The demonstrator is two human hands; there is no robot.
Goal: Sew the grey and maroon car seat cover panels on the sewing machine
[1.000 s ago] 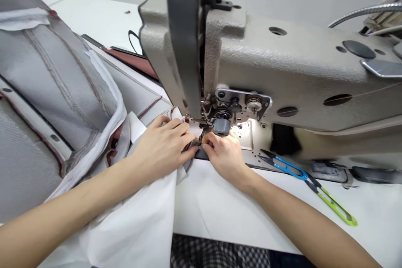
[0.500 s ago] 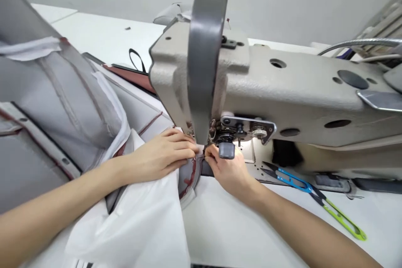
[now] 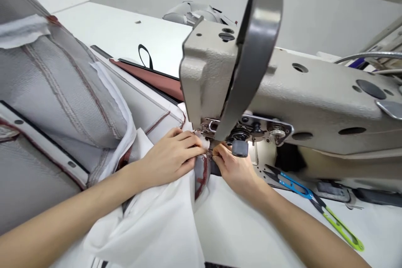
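Observation:
My left hand [image 3: 174, 155] lies palm down on a grey cover [image 3: 201, 176] with dark red seams, its fingers stretched toward the needle area of a sewing machine [image 3: 216, 67]. The thumb is hidden. White cloth [image 3: 163, 217] bunches beneath this hand and hangs toward me. Close to the presser foot, my right hand [image 3: 234, 167] pinches the cover's edge between thumb and curled fingers. The needle itself is hidden behind a curved metal band [image 3: 251, 63] and the fingers. Only a small gap separates the two hands.
More of the grey cover, a large panel [image 3: 72, 92], rises at the left. Blue and green thread snips [image 3: 309, 194] lie to the right of my right hand. A reddish strip [image 3: 150, 77] and a black loop [image 3: 145, 56] sit behind the machine head, on the white table [image 3: 119, 29].
The view has shifted, so the machine and both hands appear farther right. The hands keep much the same place beside the needle area, left flat and right pinching.

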